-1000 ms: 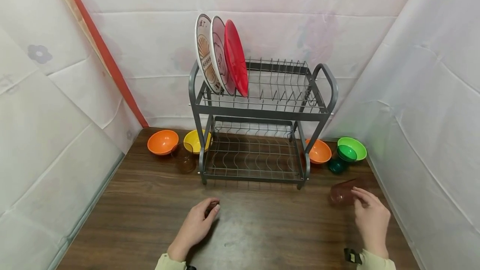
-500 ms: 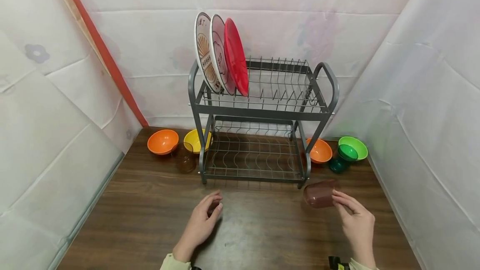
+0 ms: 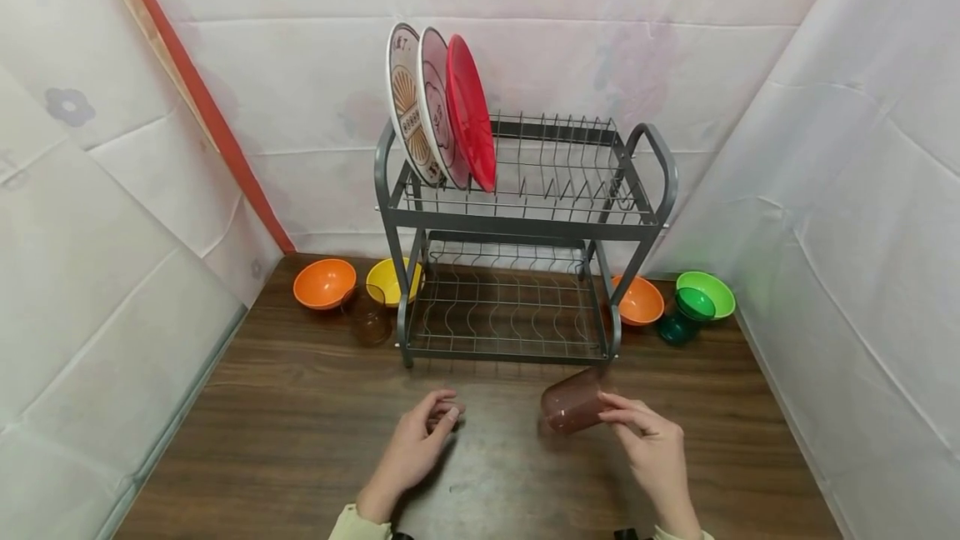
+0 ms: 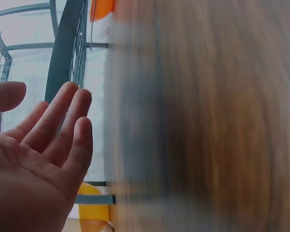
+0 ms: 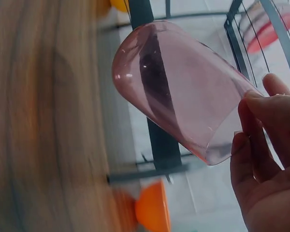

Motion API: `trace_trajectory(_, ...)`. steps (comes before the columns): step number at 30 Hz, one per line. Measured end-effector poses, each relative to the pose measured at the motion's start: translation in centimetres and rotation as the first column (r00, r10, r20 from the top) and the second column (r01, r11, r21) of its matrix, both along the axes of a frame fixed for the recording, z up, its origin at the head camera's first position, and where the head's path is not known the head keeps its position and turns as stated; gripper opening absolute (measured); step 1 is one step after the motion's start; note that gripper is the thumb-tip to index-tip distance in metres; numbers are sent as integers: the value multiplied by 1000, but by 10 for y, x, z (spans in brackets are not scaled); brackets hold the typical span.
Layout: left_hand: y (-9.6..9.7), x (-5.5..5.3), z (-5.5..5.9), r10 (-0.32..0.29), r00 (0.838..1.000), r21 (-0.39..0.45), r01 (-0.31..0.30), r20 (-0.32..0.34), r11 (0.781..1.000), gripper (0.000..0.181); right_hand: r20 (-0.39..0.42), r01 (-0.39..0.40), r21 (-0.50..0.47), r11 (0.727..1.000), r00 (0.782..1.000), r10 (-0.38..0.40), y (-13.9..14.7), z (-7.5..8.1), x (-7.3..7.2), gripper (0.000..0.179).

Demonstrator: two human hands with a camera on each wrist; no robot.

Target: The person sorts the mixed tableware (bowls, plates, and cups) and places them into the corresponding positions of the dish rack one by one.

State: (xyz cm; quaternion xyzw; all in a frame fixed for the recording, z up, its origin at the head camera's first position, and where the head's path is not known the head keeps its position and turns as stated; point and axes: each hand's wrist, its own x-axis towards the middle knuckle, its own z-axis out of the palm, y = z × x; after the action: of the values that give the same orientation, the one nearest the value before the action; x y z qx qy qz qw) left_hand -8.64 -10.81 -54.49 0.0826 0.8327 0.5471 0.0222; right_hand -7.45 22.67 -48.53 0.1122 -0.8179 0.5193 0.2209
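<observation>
A see-through pinkish cup (image 3: 573, 402) hangs tilted over the table, its mouth toward my right hand (image 3: 651, 448). The right thumb and fingers pinch it by the rim; the right wrist view shows the cup (image 5: 179, 92) side-on, its rounded base away from the hand. My left hand (image 3: 416, 444) is low over the table in front of the rack, fingers loosely bent around nothing. Its palm (image 4: 36, 166) and parted fingers show in the left wrist view. Behind both hands stands a dark two-tier dish rack (image 3: 517, 227).
Upright in the top tier's left end are two patterned plates (image 3: 408, 107) and a red plate (image 3: 471, 115). Left of the rack sit an orange bowl (image 3: 325, 284), a yellow bowl (image 3: 386, 280) and a brown cup (image 3: 369, 319). At right are an orange bowl (image 3: 640, 301), green bowl (image 3: 716, 294) and teal cup (image 3: 678, 327).
My right hand has carried the pinkish cup leftward from the table's right side to in front of the rack's right half. My left hand has shifted slightly right.
</observation>
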Motion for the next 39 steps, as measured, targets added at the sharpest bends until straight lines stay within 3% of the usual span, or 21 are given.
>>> trace_trajectory(7,13,2,1,-117,993,78,115,21,990,41,46,-140,-70,988,989,144,-21,-12,2,23)
trace_trajectory(12,22,5,0,-163,986,168,154,42,974,43,52,-173,-95,980,983,178,-36,-12,7,20)
trace_trajectory(17,28,6,1,-209,976,191,193,65,962,45,20,-205,-103,973,978,208,-46,-10,9,21)
trace_trajectory(25,33,10,7,-241,967,248,212,89,945,49,58,-266,-111,958,960,273,-54,-10,10,20)
trace_trajectory(34,37,8,5,-310,944,302,265,114,916,50,34,-296,-111,949,953,302,-60,-9,9,21)
trace_trajectory(39,38,9,6,-309,945,274,271,105,923,54,40,-294,-108,950,953,299,-61,-7,9,19)
